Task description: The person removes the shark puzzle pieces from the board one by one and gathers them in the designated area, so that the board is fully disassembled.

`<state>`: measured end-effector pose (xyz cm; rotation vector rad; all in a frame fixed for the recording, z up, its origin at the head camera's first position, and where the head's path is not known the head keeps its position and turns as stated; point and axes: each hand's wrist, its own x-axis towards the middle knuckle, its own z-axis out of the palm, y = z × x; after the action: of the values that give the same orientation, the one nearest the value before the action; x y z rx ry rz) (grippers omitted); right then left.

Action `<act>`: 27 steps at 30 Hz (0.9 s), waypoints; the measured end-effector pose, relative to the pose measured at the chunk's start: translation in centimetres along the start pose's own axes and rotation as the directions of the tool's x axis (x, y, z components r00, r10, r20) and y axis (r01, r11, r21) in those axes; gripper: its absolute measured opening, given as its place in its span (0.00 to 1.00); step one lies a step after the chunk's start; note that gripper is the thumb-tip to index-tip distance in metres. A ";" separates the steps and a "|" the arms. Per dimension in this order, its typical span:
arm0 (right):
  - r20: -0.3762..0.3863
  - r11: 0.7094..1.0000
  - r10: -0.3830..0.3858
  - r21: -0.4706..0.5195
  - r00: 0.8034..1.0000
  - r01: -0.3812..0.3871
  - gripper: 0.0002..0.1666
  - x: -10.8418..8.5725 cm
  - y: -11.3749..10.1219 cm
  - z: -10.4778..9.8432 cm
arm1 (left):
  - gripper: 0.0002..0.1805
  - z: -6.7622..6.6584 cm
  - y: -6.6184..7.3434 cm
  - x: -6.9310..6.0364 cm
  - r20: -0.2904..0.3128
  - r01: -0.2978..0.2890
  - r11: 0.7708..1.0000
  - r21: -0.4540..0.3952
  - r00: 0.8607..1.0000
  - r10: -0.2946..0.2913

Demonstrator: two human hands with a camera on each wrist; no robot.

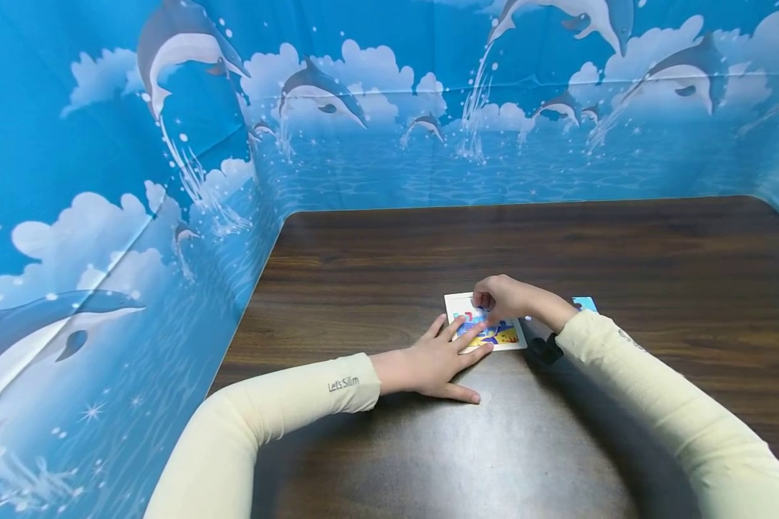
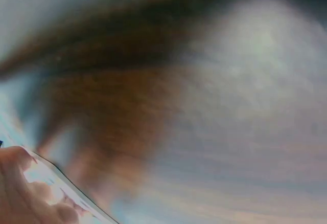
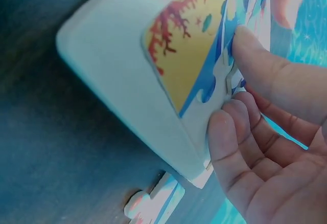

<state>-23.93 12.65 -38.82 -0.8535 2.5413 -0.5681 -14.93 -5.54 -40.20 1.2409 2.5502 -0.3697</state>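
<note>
A small jigsaw puzzle in a white frame (image 1: 452, 298) lies on the table, printed with a blue and yellow sea scene. My left hand (image 1: 431, 366) is spread with straight fingers, its fingertips resting on the puzzle's near left part. Over the far side, my right hand (image 1: 508, 298) pinches a puzzle piece (image 3: 231, 78) between thumb and fingers, at an open gap in the picture. The fingers hide most of that piece. In the right wrist view, a yellow piece with red coral (image 3: 189, 45) sits in the frame's corner. The left wrist view is mostly blurred.
A loose blue puzzle piece (image 1: 584, 303) lies on the table right of the frame, partly behind the right wrist. A black device (image 1: 545, 349) is at the right wrist. Dolphin-print cloth (image 1: 389, 166) hangs behind and left of the brown table (image 1: 363, 267).
</note>
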 end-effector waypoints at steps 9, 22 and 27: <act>0.011 1.000 0.012 -0.014 1.000 -0.012 0.16 0.4 -0.1 -0.5 | 0.49 -0.4 -0.7 0.1 0.040 -0.055 0.998 0.009 0.998 0.054; 0.044 0.999 0.052 -0.013 0.998 -0.051 0.15 0.7 -0.1 -0.7 | 0.53 -1.2 -1.2 0.5 0.094 -0.110 0.992 0.068 0.990 0.103; 0.057 0.999 0.042 -0.021 0.997 -0.041 0.14 1.1 -0.2 -0.5 | 0.53 -1.4 -1.2 0.5 0.116 -0.108 0.992 0.070 0.988 0.099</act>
<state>-24.88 11.95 -38.52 -0.8099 2.5105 -0.4987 -16.39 -5.48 -38.99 1.3345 2.3868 -0.5035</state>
